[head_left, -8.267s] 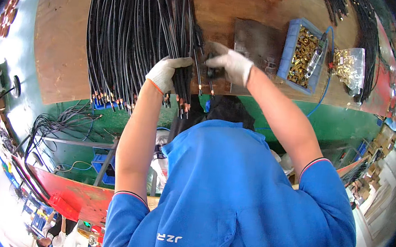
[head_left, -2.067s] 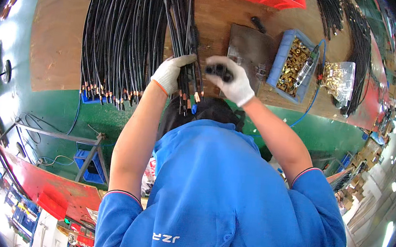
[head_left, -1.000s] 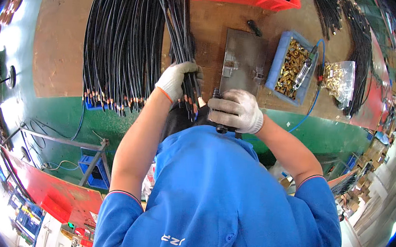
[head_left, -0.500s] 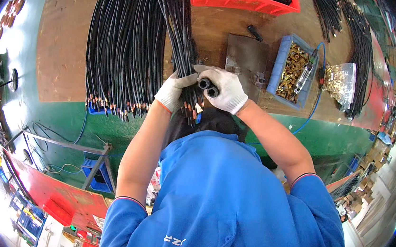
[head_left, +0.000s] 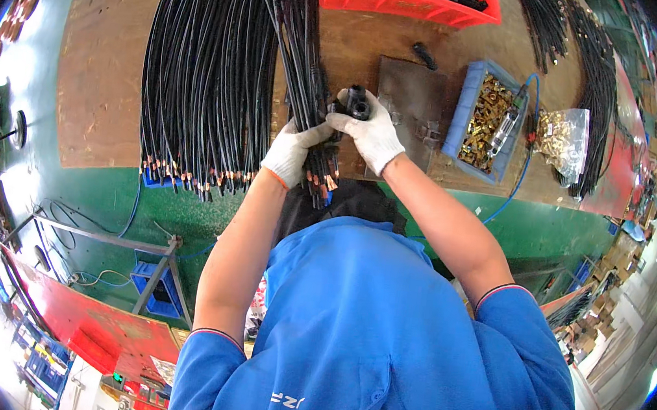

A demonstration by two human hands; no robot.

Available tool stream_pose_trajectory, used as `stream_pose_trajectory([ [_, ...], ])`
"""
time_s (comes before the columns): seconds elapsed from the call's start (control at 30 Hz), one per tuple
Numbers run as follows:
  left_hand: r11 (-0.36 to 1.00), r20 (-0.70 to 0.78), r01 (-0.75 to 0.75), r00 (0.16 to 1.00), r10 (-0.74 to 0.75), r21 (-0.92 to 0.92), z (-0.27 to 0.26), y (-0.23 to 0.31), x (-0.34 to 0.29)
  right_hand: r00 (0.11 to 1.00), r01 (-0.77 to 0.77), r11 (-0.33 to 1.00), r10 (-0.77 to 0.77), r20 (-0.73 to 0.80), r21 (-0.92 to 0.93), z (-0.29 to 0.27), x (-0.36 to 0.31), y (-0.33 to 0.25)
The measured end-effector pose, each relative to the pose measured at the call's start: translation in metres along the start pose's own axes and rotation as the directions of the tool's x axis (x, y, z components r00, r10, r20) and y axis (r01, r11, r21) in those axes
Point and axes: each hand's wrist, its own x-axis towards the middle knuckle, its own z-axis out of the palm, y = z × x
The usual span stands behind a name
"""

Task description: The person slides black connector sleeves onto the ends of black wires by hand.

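Both of my hands wear white knit gloves. My left hand [head_left: 292,151] is closed around a bundle of black cables [head_left: 318,164] with bare copper ends toward me. My right hand [head_left: 376,137], just right of the bundle, grips black tubular sleeves [head_left: 359,107]. A round opening shows in one of them, and the glove partly covers the rest. The fingertips of my two hands meet at the cables. More black cables [head_left: 210,75] lie side by side to the left, with copper ends near the table edge.
A red bin [head_left: 411,6] of black parts stands at the back. At right are a blue bin [head_left: 471,100] of brass fittings with a tool on it, a blue hose [head_left: 533,130] and a clear bag [head_left: 564,141] of fittings. A dark plate [head_left: 409,94] lies on the wooden table [head_left: 105,65].
My right hand has turned and shifted slightly, carrying the black sleeves upward, away from me. My left hand stays at the cable bundle.
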Motion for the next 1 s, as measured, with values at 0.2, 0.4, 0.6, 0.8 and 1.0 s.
stream_pose_trajectory([
  [0.2,0.994,0.046,0.094,0.995,-0.092,-0.061,-0.023,0.002,0.007,0.964,-0.120,0.992,0.105,0.246,0.047,-0.046,-0.035,-0.010],
  [0.4,0.992,0.090,0.112,0.989,-0.116,0.055,0.006,0.018,0.000,0.940,-0.188,0.981,0.191,0.281,-0.038,-0.074,-0.075,-0.003],
  [0.6,0.993,0.012,0.031,0.999,-0.033,0.112,0.019,0.003,0.004,0.918,-0.239,0.968,0.252,0.307,-0.081,-0.084,-0.102,-0.005],
  [0.8,0.995,-0.027,-0.031,0.999,0.034,0.099,0.020,-0.008,0.011,0.883,-0.288,0.951,0.308,0.354,-0.109,-0.081,-0.108,-0.009],
  [1.0,0.996,-0.015,-0.031,0.999,0.032,0.089,0.017,-0.011,0.013,0.899,-0.286,0.956,0.290,0.329,-0.062,-0.075,-0.106,-0.016],
])
